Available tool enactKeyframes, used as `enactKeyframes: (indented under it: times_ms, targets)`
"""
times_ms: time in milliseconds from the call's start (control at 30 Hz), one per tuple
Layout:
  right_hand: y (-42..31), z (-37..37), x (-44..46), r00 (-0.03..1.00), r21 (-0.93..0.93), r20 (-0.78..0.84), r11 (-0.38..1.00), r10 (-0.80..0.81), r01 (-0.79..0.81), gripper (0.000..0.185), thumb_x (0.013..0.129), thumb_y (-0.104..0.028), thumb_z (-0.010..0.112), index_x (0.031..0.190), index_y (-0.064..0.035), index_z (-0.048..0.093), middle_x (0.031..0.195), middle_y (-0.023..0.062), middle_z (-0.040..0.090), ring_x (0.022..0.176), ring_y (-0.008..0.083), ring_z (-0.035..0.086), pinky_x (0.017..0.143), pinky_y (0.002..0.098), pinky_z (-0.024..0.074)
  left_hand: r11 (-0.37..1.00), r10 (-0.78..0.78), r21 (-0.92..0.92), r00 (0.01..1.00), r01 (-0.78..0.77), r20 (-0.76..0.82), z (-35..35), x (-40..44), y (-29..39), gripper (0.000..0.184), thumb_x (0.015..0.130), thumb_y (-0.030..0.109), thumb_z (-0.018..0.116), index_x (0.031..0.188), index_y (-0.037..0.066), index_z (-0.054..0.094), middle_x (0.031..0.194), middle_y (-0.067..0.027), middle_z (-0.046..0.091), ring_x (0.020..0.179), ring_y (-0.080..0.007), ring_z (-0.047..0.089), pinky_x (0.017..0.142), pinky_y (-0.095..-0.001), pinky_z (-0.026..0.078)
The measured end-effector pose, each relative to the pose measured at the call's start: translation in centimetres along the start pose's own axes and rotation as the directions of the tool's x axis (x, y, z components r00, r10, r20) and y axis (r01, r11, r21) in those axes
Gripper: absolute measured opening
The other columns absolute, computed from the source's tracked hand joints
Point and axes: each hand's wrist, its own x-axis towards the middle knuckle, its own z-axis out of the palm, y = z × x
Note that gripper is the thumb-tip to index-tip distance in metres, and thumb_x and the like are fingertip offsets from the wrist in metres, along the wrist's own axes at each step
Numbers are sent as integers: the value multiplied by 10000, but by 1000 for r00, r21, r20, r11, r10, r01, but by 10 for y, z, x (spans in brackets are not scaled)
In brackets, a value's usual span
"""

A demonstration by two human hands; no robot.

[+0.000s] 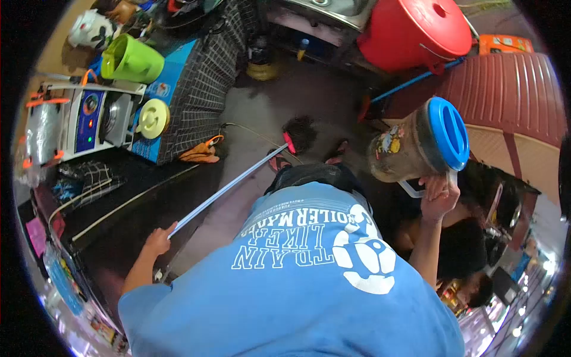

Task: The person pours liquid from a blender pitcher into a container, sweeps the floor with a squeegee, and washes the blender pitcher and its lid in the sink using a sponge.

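Note:
My left hand (157,241) is closed around the upper end of a pale blue broom handle (229,185). The handle slants down to a red broom head (289,143) with dark bristles on the grey floor, near my feet. On the right, my right hand (439,193) grips the handle of a large see-through pitcher (410,146) with a blue lid (450,134). It is held raised and tilted, with a coloured picture on its side.
A stove (89,119), green pitcher (132,59) and yellow lid (153,118) are at left. An orange cloth (201,153) hangs nearby. Ahead are a sink (324,5) and red bin (416,33). Right: a brown ridged surface (499,89) and another person (464,247) in dark clothing.

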Motion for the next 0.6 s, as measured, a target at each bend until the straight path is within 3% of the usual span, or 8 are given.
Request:
enactKeyframes:
  times_ms: [200, 267, 333, 367, 433, 500, 533, 600]
  targets:
    - [-9, -9, -12, 1000, 76, 3, 997, -16, 16, 416, 898, -342, 480, 559, -101, 481, 480, 45, 478, 452, 170, 480, 563, 382, 488, 963, 223, 174, 972, -207, -79, -92, 68, 68, 738, 818, 46, 550, 1484, 304, 364, 1043, -274, 636, 925, -442, 634, 828, -504, 518]
    - [-2, -8, -24, 984, 16, -159, 996, -83, 87, 431, 912, -387, 492, 582, -110, 505, 534, 49, 522, 467, 168, 494, 535, 378, 495, 925, 342, 220, 932, -311, -123, -117, 99, 113, 703, 817, 38, 519, 1466, 278, 396, 1018, -276, 639, 927, -433, 635, 810, -507, 514]
    - [10, -17, -39, 986, -23, -61, 988, -157, 156, 525, 959, -518, 468, 613, -126, 505, 581, 8, 519, 486, 132, 477, 476, 308, 425, 894, 417, 245, 897, -375, -149, -130, 128, 156, 679, 805, 1, 520, 1436, 239, 447, 1148, -241, 619, 1038, -413, 617, 887, -479, 504]
    - [13, -20, -45, 988, 25, -90, 991, -126, 128, 523, 964, -480, 487, 581, -123, 502, 564, 2, 506, 478, 120, 462, 463, 299, 394, 778, 621, 267, 761, -569, -188, -134, 155, 166, 683, 793, -26, 528, 1431, 207, 455, 1232, -239, 588, 1147, -402, 576, 937, -466, 485]
    - [16, -26, -56, 987, 124, -149, 989, -62, 81, 537, 973, -403, 525, 519, -118, 498, 529, -9, 478, 460, 95, 433, 437, 282, 333, 782, 611, 298, 769, -548, -188, -152, 152, 195, 617, 785, -33, 563, 1376, 138, 513, 1276, -235, 568, 1206, -409, 532, 956, -466, 468]
    - [-13, -1, -59, 971, 144, -225, 984, -74, 108, 451, 872, -191, 507, 446, -46, 481, 476, 58, 498, 431, 150, 487, 500, 344, 498, 793, 607, 224, 767, -566, -208, -159, 145, 193, 452, 852, 62, 580, 1299, 131, 583, 1152, -254, 618, 1037, -407, 616, 836, -488, 499]
    - [-15, -4, -62, 960, 64, -260, 991, -100, 121, 401, 819, -146, 478, 434, -36, 476, 452, 67, 482, 421, 159, 488, 519, 362, 521, 875, 482, 155, 859, -460, -173, -185, 90, 221, 381, 875, 119, 594, 1256, 143, 608, 1053, -254, 648, 971, -400, 642, 812, -489, 499]
    - [-12, -11, -73, 954, 102, -288, 988, -85, 119, 449, 844, -194, 542, 423, -52, 479, 424, 65, 473, 413, 166, 516, 520, 360, 529, 789, 577, 350, 804, -505, -140, -186, 113, 182, 534, 806, 194, 652, 1328, 201, 539, 985, -261, 647, 976, -449, 614, 798, -520, 517]
